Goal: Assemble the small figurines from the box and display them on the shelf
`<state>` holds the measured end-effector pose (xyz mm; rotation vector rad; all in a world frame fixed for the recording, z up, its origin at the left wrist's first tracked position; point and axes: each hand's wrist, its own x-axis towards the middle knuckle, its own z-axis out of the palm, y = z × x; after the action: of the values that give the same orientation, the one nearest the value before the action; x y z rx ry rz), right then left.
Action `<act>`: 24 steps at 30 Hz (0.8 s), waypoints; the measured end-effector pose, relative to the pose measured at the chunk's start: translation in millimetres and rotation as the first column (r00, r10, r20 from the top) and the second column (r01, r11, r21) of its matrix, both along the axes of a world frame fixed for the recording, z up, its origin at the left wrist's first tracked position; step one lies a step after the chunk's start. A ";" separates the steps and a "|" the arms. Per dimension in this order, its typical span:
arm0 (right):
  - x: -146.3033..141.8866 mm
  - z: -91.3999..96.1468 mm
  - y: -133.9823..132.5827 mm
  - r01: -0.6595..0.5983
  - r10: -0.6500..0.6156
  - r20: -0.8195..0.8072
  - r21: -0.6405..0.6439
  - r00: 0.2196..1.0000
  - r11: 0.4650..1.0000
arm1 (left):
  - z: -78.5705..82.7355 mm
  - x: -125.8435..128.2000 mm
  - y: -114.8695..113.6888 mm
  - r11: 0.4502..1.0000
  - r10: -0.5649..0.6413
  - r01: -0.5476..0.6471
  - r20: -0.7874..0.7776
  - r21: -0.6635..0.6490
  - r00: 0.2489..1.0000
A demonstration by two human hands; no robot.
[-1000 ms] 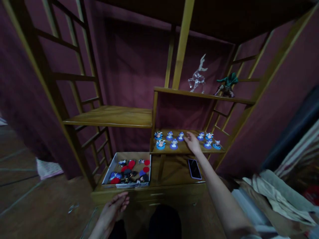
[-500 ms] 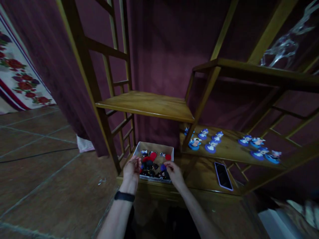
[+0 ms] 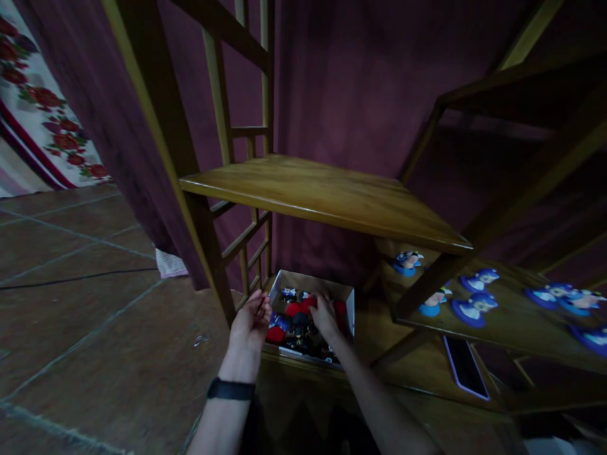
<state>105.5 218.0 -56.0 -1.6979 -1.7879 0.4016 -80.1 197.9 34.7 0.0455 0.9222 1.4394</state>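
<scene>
A shallow cardboard box (image 3: 348, 303) sits on the bottom board of a wooden shelf unit and holds several small figurines on red, blue and black bases. My right hand (image 3: 324, 315) is inside the box, fingers down among the figurines; whether it grips one I cannot see. My left hand (image 3: 251, 323), with a black wristband, hovers at the box's left edge, fingers curled and apart, holding nothing I can see. Several blue-based figurines (image 3: 472, 308) stand on the low right shelf.
A bare wooden shelf board (image 3: 322, 196) juts out just above the box. A phone (image 3: 465, 368) lies on the bottom board to the right. Wooden uprights (image 3: 161, 139) stand left of the box. A tiled floor, a white cloth (image 3: 171, 264) and a maroon curtain are beyond.
My right hand left the low right shelf and came down into the box. My left hand rose to the box's left edge. My view swung left and closer.
</scene>
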 end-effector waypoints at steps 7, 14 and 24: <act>14.8 14.3 -19.7 0.024 -0.005 -0.188 0.096 0.982 0.995 | -8.4 23.9 -6.9 0.978 -0.206 0.204 -0.075 -0.034 0.976; 20.7 45.5 -38.3 -0.012 0.034 -0.148 0.146 0.988 0.989 | -12.1 34.6 -9.6 0.951 -0.305 0.298 -0.097 -0.080 0.948; 71.9 17.4 -30.4 -0.053 0.059 0.048 -0.108 0.997 0.993 | 0.9 1.1 1.5 0.989 -0.140 0.135 -0.073 -0.064 0.987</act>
<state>177.5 187.6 -38.6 -1.7479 -1.8847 0.4896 -79.0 199.5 35.6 0.1199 1.0054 1.2894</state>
